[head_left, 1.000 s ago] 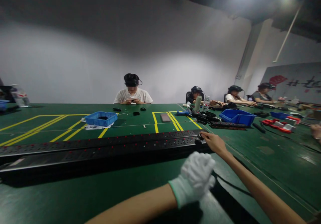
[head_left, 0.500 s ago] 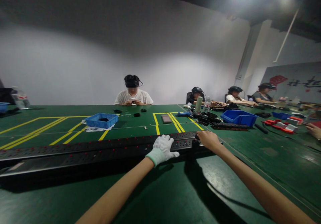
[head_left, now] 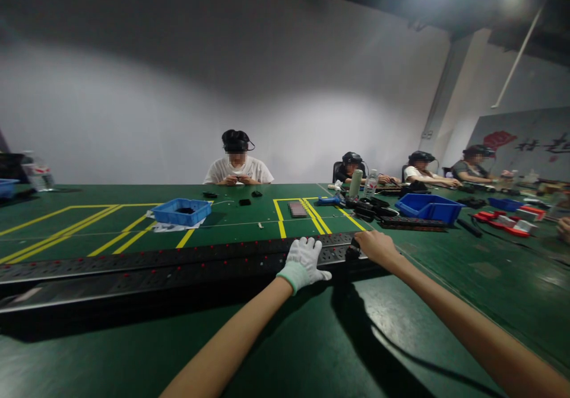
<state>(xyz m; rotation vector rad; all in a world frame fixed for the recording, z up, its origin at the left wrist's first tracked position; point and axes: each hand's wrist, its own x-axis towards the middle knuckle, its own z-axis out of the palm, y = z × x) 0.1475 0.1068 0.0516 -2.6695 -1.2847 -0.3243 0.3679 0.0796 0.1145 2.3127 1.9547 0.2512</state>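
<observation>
Steadying a long power strip at its right end

Lying across the green table [head_left: 276, 350] in the head view, two long black power strips [head_left: 178, 261] are stretched side by side from the far left edge to just right of centre, their rows of sockets and small red switches turned upward. The left hand [head_left: 304, 260], in a white glove, is laid flat on the nearer strip close to its right end, fingers spread and pressed down rather than wrapped around anything; the grip is open, and the strip appears to be pinned in place by weight alone. The bare right hand [head_left: 376, 246] is set at the very end of the strips, its fingers curled over a small dark part there; whether that part is actually pinched cannot be told, since the fingertips are hidden. A black cable [head_left: 401, 350] is trailed from that end back toward the wearer, probably the strip's own lead.

Farther back, a blue tray [head_left: 181, 212] is kept inside yellow floor-style markings, well apart from the hands. A second blue bin [head_left: 428, 208] and red parts [head_left: 499, 218] are grouped to the right. Across the table a seated person [head_left: 238, 169] is bent over small pieces, and more people are ranged along the right side.
</observation>
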